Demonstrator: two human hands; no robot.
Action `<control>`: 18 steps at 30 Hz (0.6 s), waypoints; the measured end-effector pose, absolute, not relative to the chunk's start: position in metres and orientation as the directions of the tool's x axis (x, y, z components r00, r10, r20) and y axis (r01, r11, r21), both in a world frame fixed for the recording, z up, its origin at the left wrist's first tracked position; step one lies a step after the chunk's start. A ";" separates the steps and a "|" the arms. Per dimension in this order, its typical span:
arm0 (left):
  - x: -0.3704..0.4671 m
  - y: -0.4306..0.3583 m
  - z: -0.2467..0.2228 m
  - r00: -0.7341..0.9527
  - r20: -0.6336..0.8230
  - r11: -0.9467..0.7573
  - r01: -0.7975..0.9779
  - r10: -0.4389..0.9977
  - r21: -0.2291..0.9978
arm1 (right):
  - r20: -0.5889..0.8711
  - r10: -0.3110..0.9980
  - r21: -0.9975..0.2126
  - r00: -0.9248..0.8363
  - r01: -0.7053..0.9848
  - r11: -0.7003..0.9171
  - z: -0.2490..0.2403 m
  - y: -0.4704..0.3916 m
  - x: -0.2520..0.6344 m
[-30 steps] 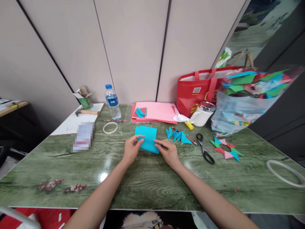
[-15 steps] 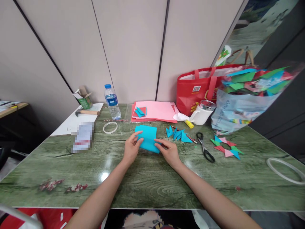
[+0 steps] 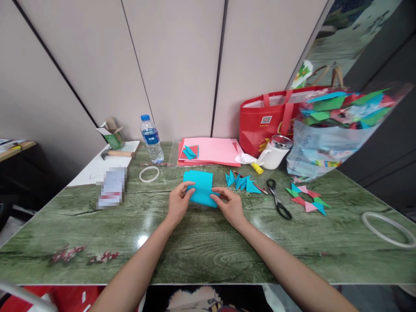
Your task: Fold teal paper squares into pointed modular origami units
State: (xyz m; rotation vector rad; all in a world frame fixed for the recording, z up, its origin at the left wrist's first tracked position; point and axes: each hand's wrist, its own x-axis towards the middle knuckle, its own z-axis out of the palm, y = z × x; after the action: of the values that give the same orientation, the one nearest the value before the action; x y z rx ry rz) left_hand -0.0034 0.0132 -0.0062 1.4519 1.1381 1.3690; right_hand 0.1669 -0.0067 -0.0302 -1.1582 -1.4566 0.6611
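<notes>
A sheet of blue paper (image 3: 200,186), partly folded over, is held just above the table in front of me. My left hand (image 3: 180,200) pinches its left side between thumb and fingers. On the right edge, my right hand (image 3: 229,203) grips the paper the same way. Several folded blue paper pieces (image 3: 241,182) lie to the right of the sheet, beside black-handled scissors (image 3: 278,200). Farther right rests a ring of coloured folded paper (image 3: 308,199). Behind the sheet is a stack of pink and red paper (image 3: 217,151) with a small blue folded piece (image 3: 189,152) on it.
A water bottle (image 3: 151,139), a white tape ring (image 3: 149,174) and a hammer (image 3: 117,154) stand or lie to the left. At the back right are a white mug (image 3: 274,154), a yellow glue stick (image 3: 256,168), a red bag (image 3: 256,125) and a plastic bag of folded paper (image 3: 328,149).
Both hands keep their hold on the blue paper, and its folded position looks nearly the same. The whole view has shifted slightly.
</notes>
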 end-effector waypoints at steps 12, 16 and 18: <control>-0.003 0.013 -0.005 -0.005 0.250 -0.250 0.045 0.968 0.967 | 0.427 0.901 -0.867 0.074 0.318 0.384 -0.028 -0.007 0.167; -0.003 0.012 -0.004 0.003 0.239 -0.239 0.043 0.971 0.970 | 0.424 0.903 -0.863 0.063 0.332 0.382 -0.028 -0.006 0.167; -0.002 0.012 -0.005 0.009 0.237 -0.237 0.039 0.972 0.971 | 0.426 0.903 -0.860 0.055 0.335 0.385 -0.027 -0.006 0.167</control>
State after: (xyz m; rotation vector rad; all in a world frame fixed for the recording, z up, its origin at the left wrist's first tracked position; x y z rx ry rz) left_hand -0.0021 0.0119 -0.0046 1.4157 1.1129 1.3614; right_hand 0.1665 -0.0062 -0.0274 -1.1595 -1.5096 0.6276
